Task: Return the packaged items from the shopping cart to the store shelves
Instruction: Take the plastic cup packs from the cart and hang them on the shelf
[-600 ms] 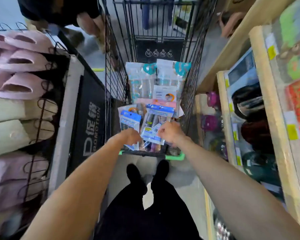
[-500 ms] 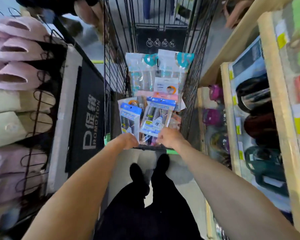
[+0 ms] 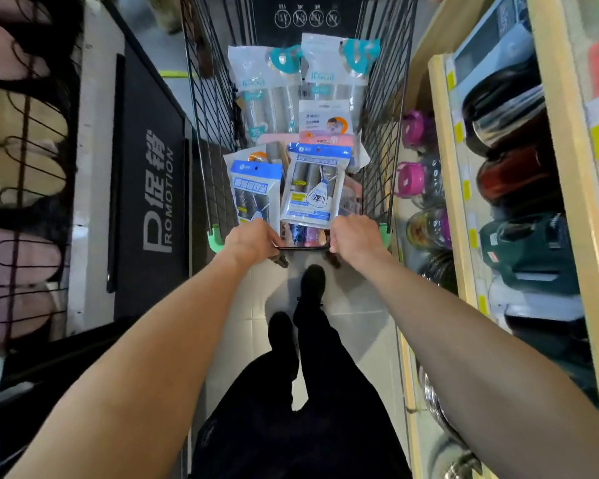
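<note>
Gripping the handle bar [image 3: 303, 248] of the shopping cart [image 3: 208, 98], both hands were curled over it; the left hand [image 3: 253, 238] sat toward the bar's left end and the right hand [image 3: 355, 236] toward its right end, with a short bare stretch of bar between them; the fingers of each hand wrapped over the far side of the bar, so their tips could not be seen.

Inside the cart lay the packaged items; two tall clear packs with teal labels [image 3: 267, 88] stood side by side at the far end, long axes running away from the person, tops pointing away; one small white pack with an orange picture [image 3: 325, 121] lay in front of them; two blue-topped packs stood nearest the handle, the left blue-topped pack [image 3: 255, 188] just beyond the left hand and the right blue-topped pack [image 3: 313, 184] just beyond the right hand, both upright with long axes along the cart's length and blue headers at the far end; further packets were partly hidden beneath, too covered to count.

On the right ran wooden store shelves [image 3: 443, 167] bearing two pink-lidded jars [image 3: 410, 178] and several dark bags; on the left a wire rack [image 3: 21, 167] held slippers beside a black promotion sign [image 3: 153, 188].
</note>
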Tool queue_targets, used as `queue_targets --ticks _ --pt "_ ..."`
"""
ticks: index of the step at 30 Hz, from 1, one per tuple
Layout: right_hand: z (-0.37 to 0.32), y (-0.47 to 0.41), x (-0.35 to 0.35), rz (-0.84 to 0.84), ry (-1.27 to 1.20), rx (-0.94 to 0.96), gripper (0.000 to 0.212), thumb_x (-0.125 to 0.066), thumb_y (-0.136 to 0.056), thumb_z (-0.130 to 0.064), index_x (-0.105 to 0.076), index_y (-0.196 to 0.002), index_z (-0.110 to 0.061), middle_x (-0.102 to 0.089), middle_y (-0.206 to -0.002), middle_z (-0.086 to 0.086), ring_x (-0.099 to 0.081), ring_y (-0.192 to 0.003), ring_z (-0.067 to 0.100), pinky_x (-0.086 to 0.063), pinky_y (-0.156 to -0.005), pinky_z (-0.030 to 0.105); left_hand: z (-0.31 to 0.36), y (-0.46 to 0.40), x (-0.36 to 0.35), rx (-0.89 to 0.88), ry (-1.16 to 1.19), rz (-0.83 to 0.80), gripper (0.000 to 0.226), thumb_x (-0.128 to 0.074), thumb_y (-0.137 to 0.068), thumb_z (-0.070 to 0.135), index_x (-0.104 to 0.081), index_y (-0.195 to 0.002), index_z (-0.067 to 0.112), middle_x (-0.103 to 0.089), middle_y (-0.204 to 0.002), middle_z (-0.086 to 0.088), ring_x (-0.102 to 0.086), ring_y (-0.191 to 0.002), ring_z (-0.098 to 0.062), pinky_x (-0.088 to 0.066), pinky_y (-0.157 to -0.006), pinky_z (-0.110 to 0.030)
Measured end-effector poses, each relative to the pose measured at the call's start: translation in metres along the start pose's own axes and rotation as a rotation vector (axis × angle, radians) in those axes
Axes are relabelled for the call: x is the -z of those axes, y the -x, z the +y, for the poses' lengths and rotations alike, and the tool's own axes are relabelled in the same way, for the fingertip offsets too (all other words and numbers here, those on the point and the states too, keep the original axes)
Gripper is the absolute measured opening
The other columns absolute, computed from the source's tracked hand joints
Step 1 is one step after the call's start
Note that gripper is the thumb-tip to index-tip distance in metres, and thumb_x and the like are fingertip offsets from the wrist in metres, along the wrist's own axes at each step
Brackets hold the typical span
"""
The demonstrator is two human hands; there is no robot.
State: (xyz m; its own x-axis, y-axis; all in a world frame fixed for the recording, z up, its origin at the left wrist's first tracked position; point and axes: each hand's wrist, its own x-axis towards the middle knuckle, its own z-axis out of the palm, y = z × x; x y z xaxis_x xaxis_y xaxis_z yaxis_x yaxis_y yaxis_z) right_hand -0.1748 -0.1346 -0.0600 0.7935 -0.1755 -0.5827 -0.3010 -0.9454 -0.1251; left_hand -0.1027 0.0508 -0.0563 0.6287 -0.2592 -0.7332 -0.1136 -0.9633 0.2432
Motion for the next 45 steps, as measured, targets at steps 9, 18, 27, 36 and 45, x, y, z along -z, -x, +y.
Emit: queue_targets --ticks 9,18,27,36,45 --pt "0.024 0.080 -0.054 0.000 0.037 -0.032 0.015 -0.072 -0.089 -0.025 -0.075 -0.096 -0.012 -0.075 -0.092 0.009 -0.071 -0.090 0.028 -0.058 -0.085 0.041 0.005 0.048 -0.100 0.017 0.058 0.106 0.011 -0.073 -0.089 0.022 -0.078 -0.090 0.032 -0.075 -0.098 0.003 -0.072 -0.090 -0.024 -0.052 -0.076 -0.029" --pt "0.016 0.169 -0.120 -0.074 0.048 0.065 0.011 -0.075 -0.084 -0.022 -0.077 -0.094 -0.018 -0.077 -0.092 0.001 -0.071 -0.094 0.022 -0.051 -0.088 0.033 -0.035 0.121 -0.168 0.090 0.045 0.017 0.013 -0.077 -0.083 0.024 -0.077 -0.094 0.032 -0.076 -0.105 0.004 -0.070 -0.102 -0.022 -0.055 -0.089 -0.034" --pt "-0.003 0.259 -0.202 -0.088 -0.007 0.049 0.008 -0.070 -0.085 -0.010 -0.075 -0.091 -0.012 -0.075 -0.092 0.005 -0.070 -0.092 0.025 -0.057 -0.083 0.038 -0.075 0.192 -0.235 0.073 -0.061 -0.077 0.011 -0.081 -0.082 0.031 -0.078 -0.093 0.033 -0.074 -0.106 0.004 -0.069 -0.103 -0.021 -0.055 -0.093 -0.033" --pt "-0.012 0.362 -0.266 -0.160 0.088 0.210 0.011 -0.065 -0.092 -0.014 -0.069 -0.101 -0.011 -0.067 -0.089 0.003 -0.069 -0.089 0.024 -0.058 -0.082 0.039 -0.109 0.265 -0.316 -0.046 -0.153 -0.281 0.014 -0.074 -0.089 0.030 -0.078 -0.102 0.025 -0.077 -0.099 0.008 -0.071 -0.101 -0.014 -0.053 -0.098 -0.033" --pt "-0.009 0.423 -0.314 -0.232 0.249 0.415 0.004 -0.068 -0.090 -0.010 -0.067 -0.086 -0.009 -0.058 -0.071 0.002 -0.071 -0.078 0.023 -0.060 -0.082 0.044 -0.113 0.306 -0.367 -0.129 -0.450 -0.506 0.011 -0.079 -0.081 0.043 -0.075 -0.089 0.035 -0.075 -0.100 0.012 -0.071 -0.096 -0.012 -0.055 -0.094 -0.037"
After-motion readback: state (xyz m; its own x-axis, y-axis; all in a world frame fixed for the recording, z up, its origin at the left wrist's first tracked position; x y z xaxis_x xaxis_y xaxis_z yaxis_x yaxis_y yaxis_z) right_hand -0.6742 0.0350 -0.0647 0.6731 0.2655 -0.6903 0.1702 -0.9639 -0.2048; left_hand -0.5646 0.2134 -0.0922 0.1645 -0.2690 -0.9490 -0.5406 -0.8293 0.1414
